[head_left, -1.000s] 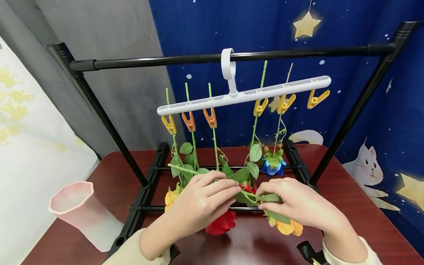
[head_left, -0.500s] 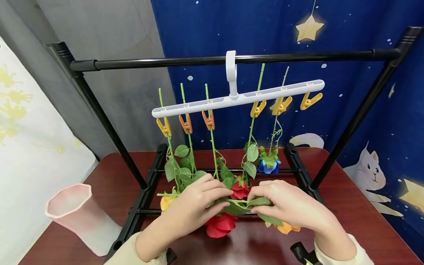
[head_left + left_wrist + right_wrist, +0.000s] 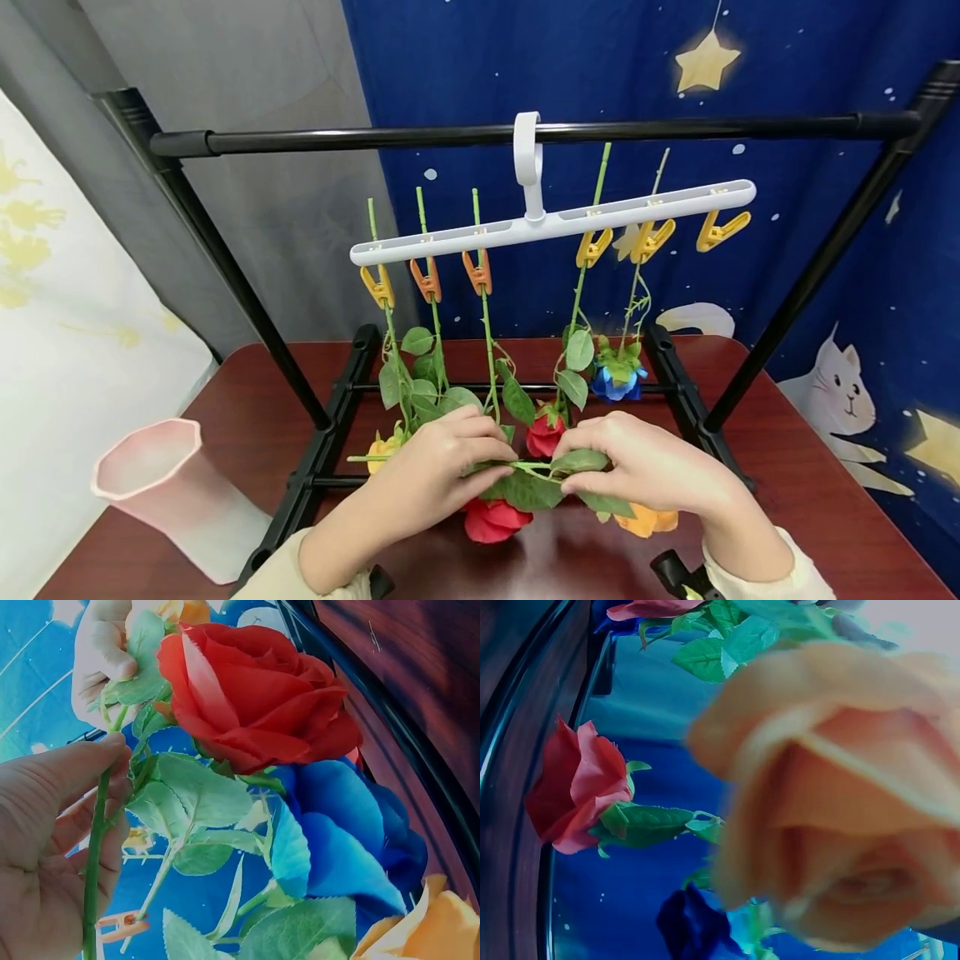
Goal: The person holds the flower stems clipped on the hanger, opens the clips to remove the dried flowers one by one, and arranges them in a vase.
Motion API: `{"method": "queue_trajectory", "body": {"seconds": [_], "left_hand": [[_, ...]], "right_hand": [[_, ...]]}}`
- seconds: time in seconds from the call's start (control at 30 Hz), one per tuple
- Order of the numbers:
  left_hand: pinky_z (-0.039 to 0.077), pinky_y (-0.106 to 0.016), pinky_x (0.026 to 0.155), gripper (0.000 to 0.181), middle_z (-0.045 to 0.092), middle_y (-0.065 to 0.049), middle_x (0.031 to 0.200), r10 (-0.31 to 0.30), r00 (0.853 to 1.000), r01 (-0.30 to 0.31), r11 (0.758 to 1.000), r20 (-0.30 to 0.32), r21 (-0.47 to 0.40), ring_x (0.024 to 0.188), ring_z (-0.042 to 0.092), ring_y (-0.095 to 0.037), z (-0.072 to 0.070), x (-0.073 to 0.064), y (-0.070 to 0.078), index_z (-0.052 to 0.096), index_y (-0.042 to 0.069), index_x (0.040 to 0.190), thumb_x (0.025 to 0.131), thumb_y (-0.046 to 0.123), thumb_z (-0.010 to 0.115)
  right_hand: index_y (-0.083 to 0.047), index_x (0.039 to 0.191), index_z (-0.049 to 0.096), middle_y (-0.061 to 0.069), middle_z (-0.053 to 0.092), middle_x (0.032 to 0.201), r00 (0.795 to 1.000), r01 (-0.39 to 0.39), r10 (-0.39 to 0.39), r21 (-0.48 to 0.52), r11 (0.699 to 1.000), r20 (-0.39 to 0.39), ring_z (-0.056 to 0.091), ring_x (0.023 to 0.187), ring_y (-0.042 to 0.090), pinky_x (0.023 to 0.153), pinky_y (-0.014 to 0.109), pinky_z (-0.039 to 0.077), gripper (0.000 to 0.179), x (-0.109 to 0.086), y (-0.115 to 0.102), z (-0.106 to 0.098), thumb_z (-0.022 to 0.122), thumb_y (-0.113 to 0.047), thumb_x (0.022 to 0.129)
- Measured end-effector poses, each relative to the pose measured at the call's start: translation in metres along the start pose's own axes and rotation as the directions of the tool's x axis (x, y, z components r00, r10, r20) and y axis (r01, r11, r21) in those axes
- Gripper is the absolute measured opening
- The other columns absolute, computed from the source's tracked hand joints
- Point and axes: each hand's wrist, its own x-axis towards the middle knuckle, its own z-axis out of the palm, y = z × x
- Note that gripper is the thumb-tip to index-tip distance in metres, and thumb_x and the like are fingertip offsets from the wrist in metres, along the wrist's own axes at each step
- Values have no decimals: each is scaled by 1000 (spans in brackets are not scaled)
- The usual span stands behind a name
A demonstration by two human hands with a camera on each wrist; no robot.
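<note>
An orange rose (image 3: pixel 647 521) lies nearly level across both hands, its bloom below the right hand. My left hand (image 3: pixel 442 458) pinches its green stem (image 3: pixel 94 862) between thumb and fingers. My right hand (image 3: pixel 645 462) pinches the stem and leaves (image 3: pixel 581 461) closer to the bloom, which fills much of the right wrist view. Just behind the hands, a red rose (image 3: pixel 495 521), a second red rose (image 3: pixel 543 433) and a yellow rose (image 3: pixel 384 446) hang head down. A blue rose (image 3: pixel 337 825) behind the left hand shows in the left wrist view.
A white hanger (image 3: pixel 555 223) hangs tilted from a black rack bar (image 3: pixel 322 140). Its clips grip several stems; the rightmost yellow clip (image 3: pixel 722 232) holds nothing. Another blue rose (image 3: pixel 617 379) hangs at right. A pink-and-white vase (image 3: pixel 187 508) stands left on the brown table (image 3: pixel 247 392).
Both hands have shifted slightly left, and the right hand a little lower. The held stem's cut end has dropped, so the stem lies closer to level. The hanger has swayed slightly.
</note>
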Motion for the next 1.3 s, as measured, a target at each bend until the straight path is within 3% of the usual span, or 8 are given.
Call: {"method": "queue_trajectory", "body": {"seconds": [0.17, 0.43, 0.67, 0.93, 1.03, 1.13, 1.2, 1.3], "left_hand": [[47, -12, 74, 6, 67, 9, 90, 4, 1000, -4, 1000, -6, 12, 84, 54, -4, -4, 0, 0, 76, 17, 92, 87, 15, 77], [46, -9, 72, 12, 67, 10, 91, -4, 1000, 5, 999, -27, 46, 84, 54, -3, -11, -12, 2, 76, 17, 92, 84, 10, 79], [47, -9, 74, 20, 68, 9, 93, 18, 999, -15, 998, -46, 64, 85, 55, -5, -17, -26, 1, 76, 17, 96, 80, 6, 81], [47, -10, 76, 17, 68, 8, 95, 41, 995, -34, 997, -94, 68, 88, 55, -6, -28, -33, -6, 75, 16, 98, 84, 7, 78], [46, -10, 75, 6, 69, 9, 95, 38, 990, -29, 997, -134, 69, 87, 54, -5, -33, -35, -7, 75, 16, 97, 93, 16, 70], [45, -11, 74, 15, 70, 9, 95, 62, 979, -50, 997, -194, 66, 86, 53, -6, -38, -34, -8, 74, 16, 97, 99, 23, 61], [44, -12, 73, 20, 70, 8, 95, 89, 966, -76, 995, -241, 62, 85, 53, -6, -41, -32, -8, 74, 15, 97, 101, 25, 58], [42, -10, 69, 21, 70, 6, 95, 111, 947, -97, 993, -301, 62, 84, 52, -6, -45, -30, -8, 74, 14, 98, 101, 26, 57]], "right_hand": [[-20, 105, 71, -13, 65, 85, 1000, 18, -17, 71, 997, -15, 56, 68, -3, 64, 20, 51, 20, 3, 2, -1, 68, -36, 94], [-23, 99, 71, -9, 62, 89, 992, 37, -22, 126, 991, -120, 53, 78, 1, 65, 21, 51, 17, 1, 6, 10, 69, -38, 92], [-21, 103, 73, -6, 67, 95, 950, 96, -43, 158, 983, -309, 59, 83, 5, 69, 24, 55, 12, -14, 10, 13, 72, -20, 91], [-19, 100, 73, -9, 72, 93, 835, -31, 92, 121, 992, -543, 66, 80, 7, 68, 24, 56, 13, -41, 20, -3, 71, -10, 91], [-12, 100, 73, -10, 72, 90, 746, -89, 148, 123, 988, -649, 63, 65, 6, 56, 23, 50, 11, -46, 25, -6, 71, -7, 90], [-10, 101, 73, -14, 71, 87, 637, -138, 208, 156, 978, -742, 56, 56, 7, 48, 24, 42, 11, -46, 30, -6, 72, -9, 90], [-10, 102, 73, -17, 70, 88, 592, -148, 226, 171, 974, -774, 55, 55, 7, 47, 24, 40, 12, -44, 33, -5, 73, -10, 90], [-9, 103, 73, -15, 68, 92, 589, -140, 223, 173, 975, -777, 61, 70, 4, 55, 19, 49, 13, -39, 36, -3, 73, -10, 90]]}}
